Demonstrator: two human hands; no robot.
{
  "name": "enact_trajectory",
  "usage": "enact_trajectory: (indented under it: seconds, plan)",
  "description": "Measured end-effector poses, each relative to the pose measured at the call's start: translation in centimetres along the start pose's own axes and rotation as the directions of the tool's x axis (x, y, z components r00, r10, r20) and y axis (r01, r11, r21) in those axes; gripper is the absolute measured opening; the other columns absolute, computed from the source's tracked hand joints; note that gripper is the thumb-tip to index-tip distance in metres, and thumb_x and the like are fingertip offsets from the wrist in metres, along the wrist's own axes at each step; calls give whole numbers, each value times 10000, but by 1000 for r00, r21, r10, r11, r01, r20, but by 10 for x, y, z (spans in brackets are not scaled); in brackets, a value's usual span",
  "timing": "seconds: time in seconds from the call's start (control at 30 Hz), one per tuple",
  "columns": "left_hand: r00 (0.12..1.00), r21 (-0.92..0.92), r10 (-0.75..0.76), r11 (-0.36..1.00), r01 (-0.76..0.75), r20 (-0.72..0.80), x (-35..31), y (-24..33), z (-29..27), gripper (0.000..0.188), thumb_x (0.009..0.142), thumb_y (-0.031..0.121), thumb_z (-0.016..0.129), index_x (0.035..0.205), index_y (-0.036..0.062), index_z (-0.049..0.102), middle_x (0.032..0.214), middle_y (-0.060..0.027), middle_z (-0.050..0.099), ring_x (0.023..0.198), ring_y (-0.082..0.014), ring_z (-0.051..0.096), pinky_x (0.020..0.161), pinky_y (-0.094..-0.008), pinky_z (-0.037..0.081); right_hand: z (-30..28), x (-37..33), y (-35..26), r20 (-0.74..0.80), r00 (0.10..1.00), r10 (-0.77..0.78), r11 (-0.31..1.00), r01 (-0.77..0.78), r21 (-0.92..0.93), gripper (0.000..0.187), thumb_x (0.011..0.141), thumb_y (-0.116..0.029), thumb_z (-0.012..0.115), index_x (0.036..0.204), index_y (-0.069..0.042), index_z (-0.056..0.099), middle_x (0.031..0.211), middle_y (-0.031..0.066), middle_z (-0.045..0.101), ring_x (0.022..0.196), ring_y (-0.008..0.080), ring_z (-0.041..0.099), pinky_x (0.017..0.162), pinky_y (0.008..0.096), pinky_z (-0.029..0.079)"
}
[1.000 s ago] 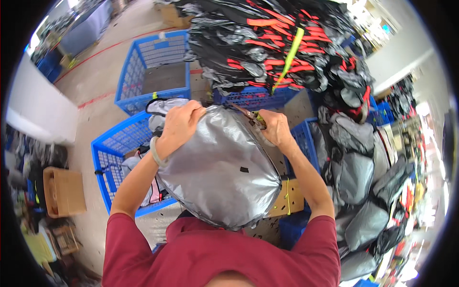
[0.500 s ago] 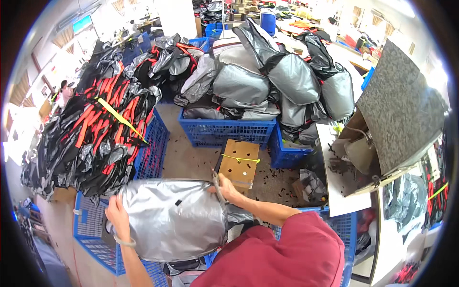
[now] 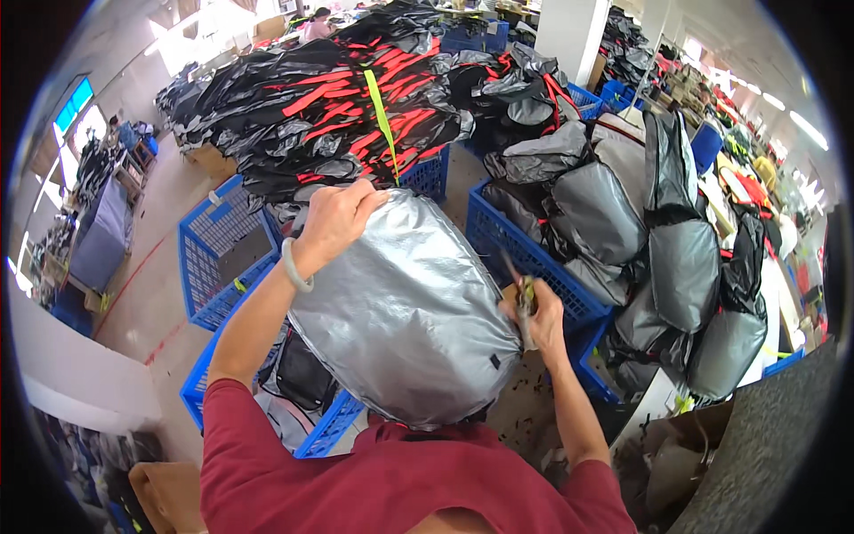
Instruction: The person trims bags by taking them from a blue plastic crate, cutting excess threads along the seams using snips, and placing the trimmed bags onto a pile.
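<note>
A large silver bag (image 3: 409, 311) with rounded ends and a small black tab is held up in front of my body. My left hand (image 3: 336, 222), with a pale bangle on the wrist, is closed on its upper left edge. My right hand (image 3: 547, 320) is at the bag's right edge, its fingers wrapped round a pair of scissors (image 3: 527, 307). The blades point up and away, partly blurred, and I cannot tell whether they touch the bag.
Blue crates (image 3: 203, 307) stand left and below the bag, one with more bags inside. A pile of black, silver and red pieces (image 3: 338, 107) lies ahead. Silver bags (image 3: 600, 209) overfill crates at the right, near a grey speckled board (image 3: 765, 445). Dark scraps litter the floor.
The view has swung to the left. The bag now stands more tilted and closer to my body. My left hand has moved to its upper edge; my right hand still has the scissors.
</note>
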State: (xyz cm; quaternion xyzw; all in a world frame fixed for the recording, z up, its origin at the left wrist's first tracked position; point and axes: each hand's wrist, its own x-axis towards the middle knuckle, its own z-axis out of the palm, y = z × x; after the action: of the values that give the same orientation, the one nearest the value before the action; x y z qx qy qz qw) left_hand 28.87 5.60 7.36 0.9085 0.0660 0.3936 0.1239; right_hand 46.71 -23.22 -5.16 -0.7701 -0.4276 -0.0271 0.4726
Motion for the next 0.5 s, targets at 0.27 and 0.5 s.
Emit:
enact_trajectory:
  seconds: [0.27, 0.5]
  plan:
    - [998, -51, 64, 997, -65, -15, 10, 28, 9, 175, 841, 143, 663, 732, 29, 587, 541, -134, 516, 447, -265, 529, 427, -352, 378, -24, 118, -68, 73, 846, -529, 798, 525, -296, 356, 676, -220, 693, 896, -24, 493, 819, 164, 533, 789, 377, 533, 656, 433, 440]
    - [984, -39, 173, 984, -175, -51, 22, 30, 14, 294, 862, 249, 628, 665, 67, 507, 477, -109, 496, 461, -299, 543, 428, -387, 405, -24, 115, -64, 232, 893, -386, 849, 442, -290, 323, 700, -233, 687, 837, -5, 503, 755, 162, 551, 721, 391, 546, 614, 441, 429]
